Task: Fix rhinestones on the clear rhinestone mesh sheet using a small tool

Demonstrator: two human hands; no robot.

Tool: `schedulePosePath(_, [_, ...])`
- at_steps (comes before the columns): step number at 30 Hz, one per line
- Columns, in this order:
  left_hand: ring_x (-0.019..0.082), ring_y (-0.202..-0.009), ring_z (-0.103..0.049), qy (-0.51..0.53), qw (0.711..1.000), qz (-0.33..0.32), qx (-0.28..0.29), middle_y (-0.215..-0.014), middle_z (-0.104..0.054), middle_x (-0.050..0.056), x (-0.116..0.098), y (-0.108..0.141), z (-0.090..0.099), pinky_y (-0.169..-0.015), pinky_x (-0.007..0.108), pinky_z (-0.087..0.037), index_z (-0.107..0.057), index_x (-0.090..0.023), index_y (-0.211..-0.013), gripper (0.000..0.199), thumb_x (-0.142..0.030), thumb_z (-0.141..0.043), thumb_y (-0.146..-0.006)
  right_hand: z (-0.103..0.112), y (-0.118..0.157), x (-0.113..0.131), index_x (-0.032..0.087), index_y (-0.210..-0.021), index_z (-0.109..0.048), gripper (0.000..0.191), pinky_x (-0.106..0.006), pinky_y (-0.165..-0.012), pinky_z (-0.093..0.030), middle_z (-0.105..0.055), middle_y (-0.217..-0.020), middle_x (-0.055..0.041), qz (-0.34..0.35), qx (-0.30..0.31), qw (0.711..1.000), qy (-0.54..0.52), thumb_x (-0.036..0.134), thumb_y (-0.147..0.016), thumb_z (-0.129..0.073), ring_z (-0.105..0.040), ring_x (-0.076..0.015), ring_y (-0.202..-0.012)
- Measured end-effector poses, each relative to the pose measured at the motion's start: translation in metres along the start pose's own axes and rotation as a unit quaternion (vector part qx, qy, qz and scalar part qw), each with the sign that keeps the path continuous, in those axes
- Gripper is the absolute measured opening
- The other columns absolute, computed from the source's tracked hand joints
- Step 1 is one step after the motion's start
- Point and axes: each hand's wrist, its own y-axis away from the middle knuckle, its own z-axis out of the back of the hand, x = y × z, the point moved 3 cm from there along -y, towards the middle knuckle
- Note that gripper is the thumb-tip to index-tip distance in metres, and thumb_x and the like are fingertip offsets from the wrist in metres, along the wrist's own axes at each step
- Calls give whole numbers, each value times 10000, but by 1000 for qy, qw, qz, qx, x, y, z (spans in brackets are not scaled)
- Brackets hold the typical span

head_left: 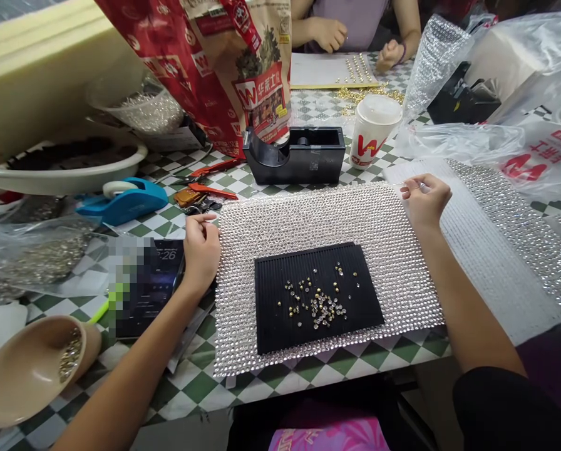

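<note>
A sheet covered in rows of silvery rhinestones [308, 219] lies in front of me on the checkered table. At its left edge, my left hand [201, 254] has curled fingers closed on the border; some fingertips are hidden. My right hand [427, 199] pinches at the far right corner of the same sheet, with a small glint between the fingers. On top of the sheet rests a black ridged tray [280, 332], turned slightly. Loose clear and gold-coloured rhinestones [325, 309] are scattered over it, thickest near the middle.
A black tape dispenser [313, 156], a lidded paper cup [374, 134] and a red paper bag [262, 94] stand behind the sheet. Left are a phone [161, 282], blue tape dispenser [137, 200], pliers [212, 188] and beige bowl [22, 369]. Another person's hands [328, 34] are opposite.
</note>
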Motion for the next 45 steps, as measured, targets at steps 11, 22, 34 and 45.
schedulePosePath(11, [119, -552, -419, 2, 1000, 4, 5, -717, -516, -24, -4, 2, 0, -547, 280, -333, -528, -193, -1000, 156, -109, -468, -883, 1, 0, -3, 213, -691, -595, 139, -270, -608, -500, -575, -581, 43, -1, 5, 1000, 27, 118, -789, -621, -582, -106, -537])
schedulePosePath(22, [137, -541, -442, 0, 1000, 0, -3, -718, -529, -18, 3, -2, 0, -543, 296, -340, -526, -217, -980, 152, -141, -476, -858, 3, 0, -2, 219, -687, -581, 123, -264, -567, -489, -583, -582, 42, -10, -12, 1000, 17, 169, -792, -620, -572, -102, -509])
schedulePosePath(34, [137, -561, -454, -3, 1000, -4, -4, -720, -533, -22, 2, -1, -1, -561, 292, -352, -528, -212, -977, 155, -121, -469, -866, 3, 1, 2, 220, -674, -581, 144, -281, -594, -496, -587, -583, 41, -13, -10, 1000, 15, 162, -797, -628, -571, -106, -504])
schedulePosePath(45, [139, -553, -453, -2, 1000, -5, -4, -716, -527, -24, 3, -2, -1, -550, 290, -351, -526, -219, -973, 142, -149, -474, -861, 10, -5, -1, 215, -667, -607, 149, -276, -538, -469, -596, -576, 37, -14, -34, 999, 16, 108, -771, -608, -567, -108, -490])
